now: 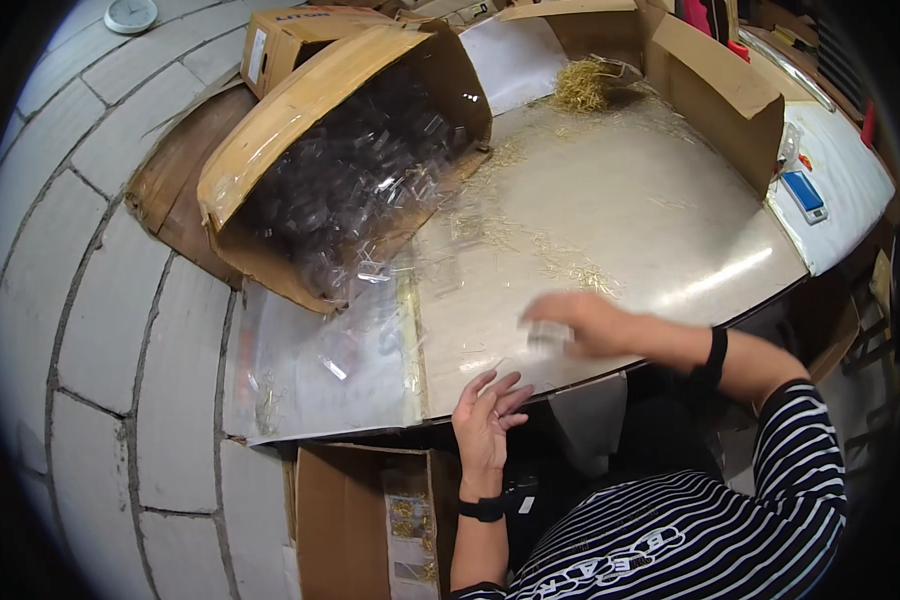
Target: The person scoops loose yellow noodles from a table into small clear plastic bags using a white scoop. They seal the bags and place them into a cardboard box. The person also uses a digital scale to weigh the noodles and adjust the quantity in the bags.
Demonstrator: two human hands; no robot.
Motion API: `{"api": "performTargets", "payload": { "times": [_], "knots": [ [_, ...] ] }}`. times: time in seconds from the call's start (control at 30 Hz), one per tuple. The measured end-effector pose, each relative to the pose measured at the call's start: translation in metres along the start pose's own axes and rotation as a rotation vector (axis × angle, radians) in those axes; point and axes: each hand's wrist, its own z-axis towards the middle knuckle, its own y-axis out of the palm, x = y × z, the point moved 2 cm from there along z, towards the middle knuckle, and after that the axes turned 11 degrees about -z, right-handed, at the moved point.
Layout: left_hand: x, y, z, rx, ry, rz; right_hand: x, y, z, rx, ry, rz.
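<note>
The left hand (pixel 488 420) rests palm up at the near desk (pixel 660 220) edge, fingers loosely spread, its grip open and empty. Just beyond, the right hand (pixel 590 325), blurred, reaches leftward over the desk, its grip closed on a small clear packet (pixel 547 337). Farther left lies a tipped box (pixel 340 160) of clear packets; straw (pixel 582 85) sits at the back.

three cardboard boxes (pixel 350 150), two hands (pixel 490 425), one clock (pixel 131 13)

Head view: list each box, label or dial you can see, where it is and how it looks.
Tipped box: brown cardboard, table's left, holding clear plastic pieces.
Closed box: brown, behind it, white label on its end.
Open box: brown, far right.
Clock: round, white, top left.
</note>
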Motion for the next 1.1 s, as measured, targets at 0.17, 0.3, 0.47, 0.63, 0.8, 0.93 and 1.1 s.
{"api": "performTargets", "payload": {
  "times": [0.17,0.3,0.47,0.63,0.8,0.93,1.1],
  "knots": [
    [-0.009,-0.026,-0.012,0.084,0.031,-0.035,0.138,0.019,0.076,-0.433,0.492,-0.623],
    [-0.010,-0.021,-0.027,0.104,-0.001,-0.029,0.173,0.053,0.120,-0.369,0.452,-0.562],
    [-0.004,-0.039,-0.051,0.134,0.007,0.001,0.144,0.062,0.133,-0.648,0.421,-0.646],
    [-0.036,-0.094,-0.074,0.148,-0.043,-0.098,0.126,0.024,0.034,-0.590,0.363,-0.622],
    [-0.101,-0.133,-0.084,0.087,-0.373,-0.041,0.081,0.009,-0.046,-0.395,0.446,-0.413],
    [-0.137,-0.122,-0.073,-0.004,-0.519,0.047,0.078,-0.020,-0.079,0.317,0.702,-0.015],
    [-0.170,-0.111,-0.060,0.033,-0.543,0.141,0.061,0.015,-0.059,0.084,0.724,-0.411]
  ]
}}
